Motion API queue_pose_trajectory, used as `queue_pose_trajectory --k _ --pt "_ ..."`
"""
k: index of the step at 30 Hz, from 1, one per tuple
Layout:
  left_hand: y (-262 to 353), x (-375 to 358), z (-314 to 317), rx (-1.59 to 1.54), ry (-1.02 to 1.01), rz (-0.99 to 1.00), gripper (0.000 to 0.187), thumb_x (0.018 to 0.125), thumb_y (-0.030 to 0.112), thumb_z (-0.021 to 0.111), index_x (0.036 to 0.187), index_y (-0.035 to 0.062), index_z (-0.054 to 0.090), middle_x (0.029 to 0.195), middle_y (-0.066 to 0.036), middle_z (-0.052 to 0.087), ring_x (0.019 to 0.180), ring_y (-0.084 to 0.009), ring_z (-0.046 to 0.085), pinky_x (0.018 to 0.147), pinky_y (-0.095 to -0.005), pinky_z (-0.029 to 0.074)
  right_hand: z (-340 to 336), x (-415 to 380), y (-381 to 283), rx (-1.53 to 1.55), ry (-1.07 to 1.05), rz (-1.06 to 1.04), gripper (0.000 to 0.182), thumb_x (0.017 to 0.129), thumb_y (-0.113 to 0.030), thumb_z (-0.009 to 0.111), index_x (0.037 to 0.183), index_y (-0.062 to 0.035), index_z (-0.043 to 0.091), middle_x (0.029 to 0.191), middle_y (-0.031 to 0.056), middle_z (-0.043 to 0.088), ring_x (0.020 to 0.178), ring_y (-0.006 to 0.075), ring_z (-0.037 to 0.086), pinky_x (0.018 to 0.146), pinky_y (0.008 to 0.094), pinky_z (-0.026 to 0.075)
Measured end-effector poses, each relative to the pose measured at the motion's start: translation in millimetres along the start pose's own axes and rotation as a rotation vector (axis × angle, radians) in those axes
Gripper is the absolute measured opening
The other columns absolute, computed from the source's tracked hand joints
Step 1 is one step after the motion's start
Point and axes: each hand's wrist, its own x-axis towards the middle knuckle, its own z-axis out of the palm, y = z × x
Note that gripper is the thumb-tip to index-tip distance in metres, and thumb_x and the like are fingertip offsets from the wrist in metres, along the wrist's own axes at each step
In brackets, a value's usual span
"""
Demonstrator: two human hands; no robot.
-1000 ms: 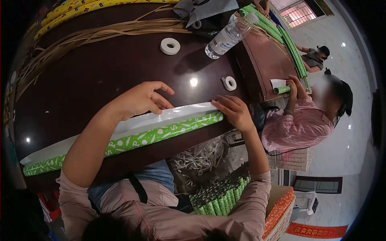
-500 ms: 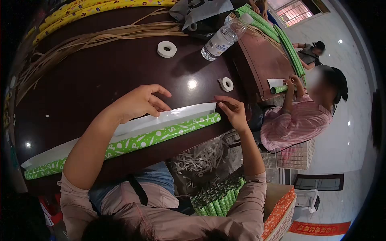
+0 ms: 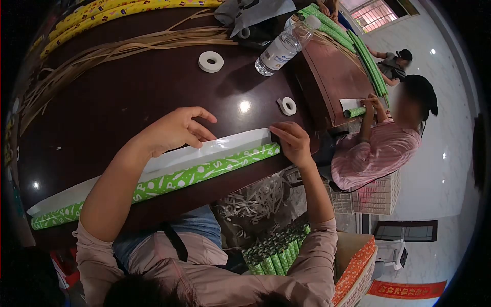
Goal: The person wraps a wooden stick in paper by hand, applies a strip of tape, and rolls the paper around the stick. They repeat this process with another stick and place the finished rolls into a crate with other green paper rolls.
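A long roll of green wrapping paper (image 3: 204, 168) with white printed shapes lies along the table's near edge. Its loose white flap (image 3: 232, 142) stands up on the far side. My left hand (image 3: 176, 130) rests over the flap's middle, fingers apart and curved, thumb at the paper's edge. At the roll's right end, my right hand (image 3: 294, 142) pinches the flap's corner between thumb and fingers. Any small piece inside that pinch is hidden. Beyond my hands lie two white tape rolls, one farther off (image 3: 210, 62) and one near my right hand (image 3: 288, 106).
A water bottle (image 3: 279, 53) leans at the back beside a grey plastic bag (image 3: 255, 18). Brown strips (image 3: 138, 41) and yellow patterned rolls (image 3: 123, 11) line the far side. A co-worker (image 3: 376, 151) handles a green roll at right. Paper scraps (image 3: 255, 202) and bundled green rolls (image 3: 276, 256) sit below.
My right fingers have moved slightly left and closed on the flap's corner. My left hand has hardly moved. The co-worker's head has shifted a little.
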Motion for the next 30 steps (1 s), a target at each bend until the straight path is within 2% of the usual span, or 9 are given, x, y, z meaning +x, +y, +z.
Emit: queue_pose_trajectory --k 2,9,14,16,18,19,23,25,30 --pt "1.4 -0.4 0.7 0.008 0.002 -0.005 0.059 0.073 -0.014 0.062 0.129 -0.0007 0.049 0.109 -0.020 0.069 0.099 -0.0214 0.066 0.091 -0.0346 0.050 -4.3 3.7 -4.2 -0.450 -0.088 -0.216 0.043 0.075 0.003 0.065 0.114 -0.0133 0.070 0.113 0.0077 0.066 0.097 0.0246 0.063 0.081 0.0340 0.051" --pt "0.3 -0.2 -0.4 -0.008 -0.012 -0.001 0.059 0.073 -0.014 0.061 0.129 -0.0010 0.049 0.109 -0.021 0.069 0.099 -0.0213 0.066 0.090 -0.0342 0.050 -5.5 4.1 -4.7 -0.593 -0.146 -0.238 0.051 0.075 -0.001 0.061 0.121 -0.0194 0.068 0.121 0.0073 0.063 0.107 0.0264 0.059 0.090 0.0391 0.046" --pt "3.9 -2.1 1.2 0.026 0.002 -0.012 0.059 0.073 -0.014 0.061 0.129 -0.0011 0.049 0.109 -0.021 0.069 0.099 -0.0212 0.066 0.090 -0.0343 0.050 -2.5 -5.1 21.5 -0.361 0.012 0.057 0.045 0.080 0.004 0.057 0.118 -0.0164 0.070 0.125 0.0095 0.062 0.116 0.0317 0.055 0.100 0.0416 0.040" --pt "3.2 -2.3 1.4 0.036 0.002 -0.016 0.059 0.073 -0.014 0.061 0.129 -0.0009 0.049 0.109 -0.021 0.069 0.099 -0.0212 0.066 0.090 -0.0345 0.050 -3.7 7.9 12.7 -0.185 0.079 0.139 0.033 0.089 -0.001 0.058 0.118 -0.0096 0.069 0.118 0.0093 0.067 0.110 0.0269 0.060 0.097 0.0378 0.043" --pt "2.1 -1.9 1.5 -0.005 0.004 -0.018 0.058 0.073 -0.014 0.061 0.129 -0.0006 0.050 0.108 -0.020 0.070 0.099 -0.0210 0.066 0.090 -0.0343 0.049 -5.1 18.6 3.4 0.543 0.001 0.699 0.023 0.096 -0.012 0.059 0.115 -0.0021 0.069 0.106 0.0071 0.071 0.098 0.0175 0.064 0.090 0.0314 0.047" --pt "3.3 -1.9 2.6 -0.001 0.000 -0.019 0.058 0.073 -0.014 0.061 0.129 -0.0006 0.050 0.108 -0.020 0.070 0.099 -0.0210 0.066 0.090 -0.0343 0.049 -4.6 26.1 0.2 0.565 -0.066 0.653 0.028 0.098 -0.020 0.061 0.112 0.0016 0.069 0.098 0.0049 0.072 0.090 0.0098 0.063 0.083 0.0256 0.049" --pt "7.8 -3.8 4.3 0.019 0.018 -0.036 0.057 0.074 -0.014 0.061 0.129 0.0000 0.050 0.108 -0.019 0.070 0.100 -0.0205 0.066 0.091 -0.0341 0.049 -6.8 41.5 -7.4 0.602 -0.257 0.738 0.026 0.097 -0.020 0.060 0.103 0.0033 0.072 0.095 0.0060 0.072 0.088 0.0100 0.062 0.082 0.0260 0.048" --pt "5.6 -3.2 2.9 0.021 0.023 -0.037 0.057 0.074 -0.013 0.061 0.129 0.0002 0.050 0.108 -0.019 0.070 0.100 -0.0204 0.066 0.091 -0.0340 0.048 -5.2 41.1 -6.1 0.642 -0.374 0.678 0.023 0.093 -0.020 0.068 0.100 0.0008 0.074 0.088 0.0042 0.072 0.080 0.0078 0.061 0.073 0.0242 0.048" --pt "5.1 -1.5 2.1 0.033 0.007 -0.027 0.056 0.075 -0.013 0.062 0.128 0.0006 0.051 0.107 -0.018 0.071 0.101 -0.0207 0.066 0.092 -0.0341 0.048 -5.3 40.3 1.3 0.578 -0.445 0.646 0.022 0.091 -0.019 0.071 0.095 0.0016 0.074 0.084 0.0046 0.072 0.077 0.0080 0.060 0.070 0.0244 0.048"
